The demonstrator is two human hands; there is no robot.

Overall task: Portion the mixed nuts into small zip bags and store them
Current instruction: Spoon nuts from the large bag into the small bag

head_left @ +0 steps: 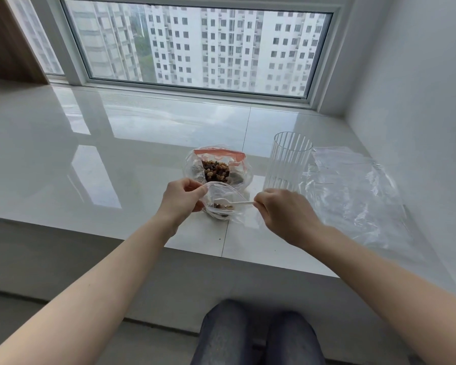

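Left hand (pixel 181 197) pinches the small zip bag (pixel 220 204) open by its rim; right hand (pixel 279 209) grips the white plastic fork (pixel 234 202) dipping nuts inside — flimsy, slippery film, hold the rim

Ribbed glass (pixel 287 162) and flat bags (pixel 353 191) crowd the right; left sill (pixel 63 159) lies bare

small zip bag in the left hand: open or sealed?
Open. The left hand pinches the small zip bag by its rim, the mouth gapes, and the white spoon held by the right hand reaches inside.
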